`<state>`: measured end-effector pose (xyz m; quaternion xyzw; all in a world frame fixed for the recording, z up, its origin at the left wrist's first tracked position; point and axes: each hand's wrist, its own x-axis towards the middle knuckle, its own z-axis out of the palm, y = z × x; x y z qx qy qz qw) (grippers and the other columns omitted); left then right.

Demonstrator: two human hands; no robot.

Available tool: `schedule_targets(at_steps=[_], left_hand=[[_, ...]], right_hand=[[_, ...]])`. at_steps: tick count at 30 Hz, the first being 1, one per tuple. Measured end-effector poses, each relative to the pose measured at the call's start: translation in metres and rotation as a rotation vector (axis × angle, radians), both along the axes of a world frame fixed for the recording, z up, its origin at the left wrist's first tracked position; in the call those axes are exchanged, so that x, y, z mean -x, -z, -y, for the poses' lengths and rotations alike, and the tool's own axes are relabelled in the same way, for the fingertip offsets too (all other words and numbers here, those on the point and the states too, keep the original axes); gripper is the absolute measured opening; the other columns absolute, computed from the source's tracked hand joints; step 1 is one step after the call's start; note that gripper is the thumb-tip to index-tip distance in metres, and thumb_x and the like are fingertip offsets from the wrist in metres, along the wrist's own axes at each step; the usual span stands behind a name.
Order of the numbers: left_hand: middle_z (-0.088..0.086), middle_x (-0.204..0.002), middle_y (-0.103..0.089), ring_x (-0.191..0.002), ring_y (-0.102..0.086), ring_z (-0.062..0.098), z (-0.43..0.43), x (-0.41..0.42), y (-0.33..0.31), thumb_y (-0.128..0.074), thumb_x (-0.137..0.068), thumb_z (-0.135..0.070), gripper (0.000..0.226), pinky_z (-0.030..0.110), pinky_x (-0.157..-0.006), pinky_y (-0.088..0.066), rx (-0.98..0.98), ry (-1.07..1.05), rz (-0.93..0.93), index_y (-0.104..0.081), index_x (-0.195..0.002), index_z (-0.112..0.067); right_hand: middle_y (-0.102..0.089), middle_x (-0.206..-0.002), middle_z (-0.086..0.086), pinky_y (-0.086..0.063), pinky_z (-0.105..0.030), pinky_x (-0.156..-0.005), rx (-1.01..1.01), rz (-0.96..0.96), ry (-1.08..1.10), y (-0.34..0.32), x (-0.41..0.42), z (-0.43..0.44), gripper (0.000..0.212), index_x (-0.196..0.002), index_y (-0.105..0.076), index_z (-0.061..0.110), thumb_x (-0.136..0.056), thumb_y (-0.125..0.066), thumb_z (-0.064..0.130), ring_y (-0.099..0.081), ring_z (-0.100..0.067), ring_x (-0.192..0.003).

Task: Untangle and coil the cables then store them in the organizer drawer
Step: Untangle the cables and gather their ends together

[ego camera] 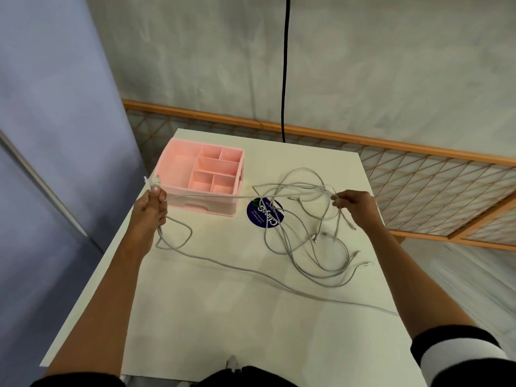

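Several thin grey-white cables lie tangled on the white table, mostly right of centre. My left hand grips cable ends at the table's left edge, with connectors sticking up above the fingers. My right hand pinches a cable on the right, above the tangle. A strand stretches taut between the two hands, passing in front of the pink organizer. The organizer stands at the far left of the table, its top compartments open and bare, its front drawer closed. One long cable trails from my left hand across the table to the right edge.
A round dark blue sticker sits on the table under the tangle, just right of the organizer. A black cord hangs down behind the table's far edge. An orange-framed lattice panel lies on the floor behind and to the right.
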<state>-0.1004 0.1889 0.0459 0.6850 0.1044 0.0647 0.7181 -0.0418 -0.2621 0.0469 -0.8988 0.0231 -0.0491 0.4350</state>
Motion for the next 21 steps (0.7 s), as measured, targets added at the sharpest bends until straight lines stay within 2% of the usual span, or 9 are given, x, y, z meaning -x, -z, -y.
schedule_targets(at_steps=[2, 4, 7, 9, 11, 14, 16, 20, 21], left_hand=[[-0.017, -0.046, -0.033, -0.042, -0.027, -0.001, -0.008, -0.002, 0.0, -0.03, -0.104, -0.035, 0.038, 0.012, -0.041, -0.023, 0.001, -0.011, 0.004, -0.042, -0.071, -0.022], [-0.017, -0.046, -0.033, -0.042, -0.026, -0.001, -0.008, -0.003, -0.003, -0.029, -0.104, -0.035, 0.038, 0.012, -0.042, -0.022, -0.047, 0.011, 0.008, -0.042, -0.071, -0.022], [-0.017, -0.047, -0.033, -0.044, -0.026, 0.0, 0.0, -0.004, -0.007, -0.028, -0.104, -0.036, 0.038, 0.012, -0.043, -0.023, -0.116, 0.056, 0.02, -0.042, -0.072, -0.022], [-0.017, -0.047, -0.035, -0.045, -0.028, 0.001, 0.005, -0.005, -0.009, -0.028, -0.103, -0.039, 0.038, 0.01, -0.043, -0.025, -0.155, 0.089, 0.025, -0.042, -0.072, -0.022], [-0.017, -0.046, -0.037, -0.045, -0.03, 0.002, 0.008, -0.006, -0.01, -0.029, -0.102, -0.04, 0.037, 0.008, -0.044, -0.027, -0.175, 0.103, 0.02, -0.043, -0.072, -0.022], [-0.017, -0.046, -0.037, -0.043, -0.031, 0.001, 0.008, -0.008, -0.011, -0.029, -0.103, -0.039, 0.037, 0.008, -0.043, -0.027, -0.172, 0.104, 0.019, -0.043, -0.072, -0.022], [-0.017, -0.045, -0.036, -0.042, -0.029, 0.0, 0.007, -0.009, -0.01, -0.029, -0.103, -0.037, 0.038, 0.009, -0.042, -0.025, -0.167, 0.094, 0.025, -0.042, -0.071, -0.023], [-0.017, -0.046, -0.037, -0.044, -0.03, 0.0, 0.008, -0.012, -0.01, -0.029, -0.104, -0.037, 0.037, 0.009, -0.042, -0.025, -0.175, 0.091, 0.043, -0.042, -0.071, -0.024], [-0.016, -0.047, -0.038, -0.044, -0.03, 0.0, 0.009, -0.012, -0.011, -0.03, -0.104, -0.037, 0.038, 0.009, -0.043, -0.026, -0.18, 0.091, 0.039, -0.042, -0.071, -0.024]], right_hand=[[-0.068, -0.073, 0.0, -0.038, -0.008, -0.061, 0.161, 0.0, -0.042, 0.001, 0.007, 0.009, 0.005, -0.08, -0.074, 0.009, -0.076, -0.076, 0.009, -0.057, 0.009, -0.064], [-0.064, -0.067, -0.001, -0.037, -0.011, -0.058, 0.249, -0.007, -0.047, 0.01, 0.016, 0.013, 0.011, -0.075, -0.071, 0.006, -0.071, -0.08, 0.011, -0.055, -0.003, -0.059], [-0.057, -0.074, -0.003, -0.035, -0.016, -0.058, 0.311, 0.04, 0.013, 0.026, 0.025, 0.013, 0.018, -0.076, -0.061, 0.005, -0.075, -0.077, 0.01, -0.048, -0.012, -0.063], [-0.054, -0.08, -0.005, -0.037, -0.025, -0.063, 0.345, 0.052, 0.049, 0.032, 0.03, 0.015, 0.014, -0.082, -0.062, 0.003, -0.078, -0.074, 0.01, -0.05, -0.019, -0.068], [-0.056, -0.08, -0.006, -0.04, -0.027, -0.064, 0.329, 0.042, 0.034, 0.034, 0.034, 0.02, 0.007, -0.082, -0.067, 0.002, -0.08, -0.072, 0.007, -0.056, -0.024, -0.067], [-0.063, -0.074, -0.005, -0.041, -0.01, -0.058, 0.299, -0.005, 0.007, 0.029, 0.04, 0.029, 0.003, -0.08, -0.07, 0.003, -0.079, -0.071, 0.001, -0.057, -0.013, -0.06], [-0.065, -0.071, -0.001, -0.04, -0.008, -0.059, 0.325, -0.023, 0.008, 0.026, 0.042, 0.034, 0.005, -0.081, -0.072, 0.003, -0.078, -0.072, 0.0, -0.055, -0.004, -0.062], [-0.062, -0.067, 0.002, -0.039, -0.024, -0.057, 0.296, -0.045, 0.13, 0.029, 0.047, 0.036, 0.007, -0.077, -0.071, 0.009, -0.073, -0.077, 0.007, -0.056, -0.014, -0.064], [-0.061, -0.067, 0.003, -0.037, -0.024, -0.055, 0.296, -0.053, 0.172, 0.031, 0.049, 0.035, 0.009, -0.076, -0.071, 0.01, -0.071, -0.079, 0.01, -0.054, -0.013, -0.063]])
